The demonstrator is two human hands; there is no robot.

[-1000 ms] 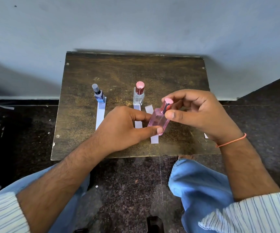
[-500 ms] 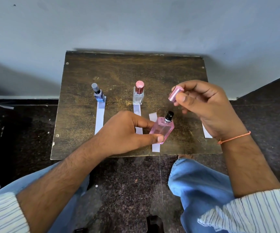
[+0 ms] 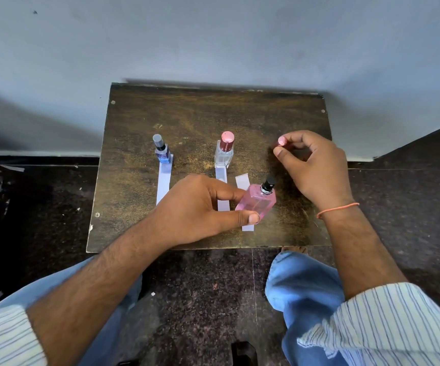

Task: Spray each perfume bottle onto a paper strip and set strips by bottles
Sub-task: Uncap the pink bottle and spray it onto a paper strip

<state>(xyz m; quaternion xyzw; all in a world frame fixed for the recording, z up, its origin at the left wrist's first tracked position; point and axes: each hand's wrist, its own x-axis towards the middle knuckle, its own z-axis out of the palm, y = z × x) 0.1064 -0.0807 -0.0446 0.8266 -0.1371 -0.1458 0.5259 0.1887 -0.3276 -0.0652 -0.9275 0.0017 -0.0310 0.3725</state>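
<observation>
The left hand (image 3: 200,207) is gripping the pink bottle (image 3: 256,202), thumb and fingers curled round its lower body, and is holding it tilted with its bare black spray nozzle (image 3: 268,184) pointing up and away from the grip. The bottle is hovering over a paper strip (image 3: 243,182) lying on the counter (image 3: 187,114); the strip's ends are showing above and below the grip.

The right hand (image 3: 319,165) is pinching the pink cap (image 3: 281,141) between thumb and fingertips, up and to the right of the left grip, well clear of the nozzle. Whether the cap is touching the counter cannot be told.

Just left of the left grip's fingers, a second strip (image 3: 221,190) is lying in front of a clear bottle with a dark red cap (image 3: 224,151), which is standing upright. Farther left of the grip, a blue bottle with a grey cap (image 3: 162,151) is standing at the far end of a third strip (image 3: 164,183).
</observation>
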